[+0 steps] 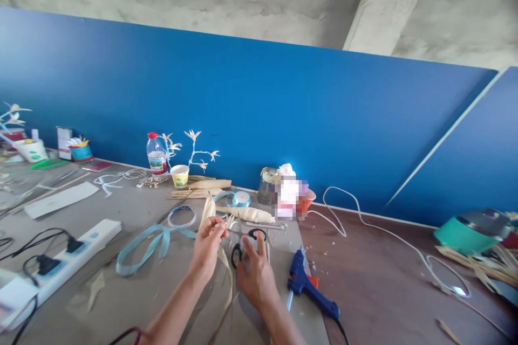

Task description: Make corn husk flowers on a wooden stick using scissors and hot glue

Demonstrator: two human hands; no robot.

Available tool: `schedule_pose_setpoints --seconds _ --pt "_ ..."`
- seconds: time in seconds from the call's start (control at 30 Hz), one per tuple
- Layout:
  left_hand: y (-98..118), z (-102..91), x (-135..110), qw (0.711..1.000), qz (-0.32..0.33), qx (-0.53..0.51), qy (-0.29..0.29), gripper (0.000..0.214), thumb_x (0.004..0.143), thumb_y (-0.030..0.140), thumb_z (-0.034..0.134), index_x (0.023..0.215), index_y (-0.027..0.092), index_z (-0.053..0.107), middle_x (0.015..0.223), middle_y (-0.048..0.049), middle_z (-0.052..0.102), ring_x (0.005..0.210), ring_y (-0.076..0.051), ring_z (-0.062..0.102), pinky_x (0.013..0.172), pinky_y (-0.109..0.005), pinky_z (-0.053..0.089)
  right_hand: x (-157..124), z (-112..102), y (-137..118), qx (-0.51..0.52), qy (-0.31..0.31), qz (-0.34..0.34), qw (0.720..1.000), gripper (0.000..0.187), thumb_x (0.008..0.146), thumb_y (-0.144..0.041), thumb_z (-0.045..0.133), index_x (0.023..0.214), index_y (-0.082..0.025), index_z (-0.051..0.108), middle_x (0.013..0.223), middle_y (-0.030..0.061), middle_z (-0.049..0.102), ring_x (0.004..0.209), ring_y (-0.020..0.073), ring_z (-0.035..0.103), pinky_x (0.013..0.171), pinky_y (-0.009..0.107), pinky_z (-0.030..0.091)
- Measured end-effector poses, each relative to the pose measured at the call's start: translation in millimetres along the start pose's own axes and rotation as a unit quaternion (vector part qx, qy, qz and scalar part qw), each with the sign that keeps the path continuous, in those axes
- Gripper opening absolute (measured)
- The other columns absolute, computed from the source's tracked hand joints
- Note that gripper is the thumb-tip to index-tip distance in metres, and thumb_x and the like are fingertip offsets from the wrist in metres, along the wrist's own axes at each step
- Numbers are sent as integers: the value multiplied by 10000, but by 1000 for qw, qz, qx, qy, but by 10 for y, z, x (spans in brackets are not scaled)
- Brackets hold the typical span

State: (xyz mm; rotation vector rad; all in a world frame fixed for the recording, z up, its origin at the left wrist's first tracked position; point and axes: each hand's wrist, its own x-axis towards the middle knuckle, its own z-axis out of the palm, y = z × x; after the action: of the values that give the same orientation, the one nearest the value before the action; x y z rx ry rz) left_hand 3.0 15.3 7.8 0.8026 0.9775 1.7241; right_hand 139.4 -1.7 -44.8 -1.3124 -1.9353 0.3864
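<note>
My left hand [208, 242] is pinched shut on a pale dried leaf strip [224, 264] that trails down toward me over the grey table [133, 296]. My right hand [254, 275] rests on black-handled scissors [243, 245] lying on the table, its fingers spread over the handles. A blue glue gun [307, 287] lies just right of my right hand. A light blue ribbon [149, 245] curls on the table left of my left hand.
A white power strip [60, 267] with plugged black cables lies at the left. At the back stand a water bottle [157, 156], a yellow cup [179, 175] with a leaf-flower twig, a ribbon spool [242, 198] and a jar [267, 186]. A white cable [388, 234] crosses the brown table at right.
</note>
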Motion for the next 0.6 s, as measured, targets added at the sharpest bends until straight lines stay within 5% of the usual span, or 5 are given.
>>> schedule_pose_setpoints --seconds 0.1,0.23,0.4,0.6 --pt "-30 25 -29 1000 -6 14 -24 137 684 259 648 709 166 551 625 42 559 553 -72 484 576 -199 374 32 -66 -32 1 -12 2 1000 418 741 -126 486 1148 -175 564 1297 165 423 1019 256 557 797 353 455" --pt "-89 52 -58 998 -22 37 -34 152 665 275 654 680 174 542 572 56 531 524 -75 472 551 -195 366 118 -122 -84 96 48 30 994 298 782 -177 481 1044 -190 624 1057 113 561 814 186 586 712 297 464" --pt "-153 129 -130 995 -82 24 -60 189 633 295 677 677 179 535 581 55 533 517 -79 476 536 -199 370 198 -152 -132 316 73 107 940 266 780 -299 537 995 -159 607 863 62 630 706 153 567 626 247 460" --pt "-174 239 -249 984 -126 53 -111 223 626 324 685 639 173 521 540 49 510 496 -86 470 512 -204 361 231 -223 -145 415 91 158 892 202 733 -344 567 700 -147 597 621 7 581 591 129 511 567 231 422"
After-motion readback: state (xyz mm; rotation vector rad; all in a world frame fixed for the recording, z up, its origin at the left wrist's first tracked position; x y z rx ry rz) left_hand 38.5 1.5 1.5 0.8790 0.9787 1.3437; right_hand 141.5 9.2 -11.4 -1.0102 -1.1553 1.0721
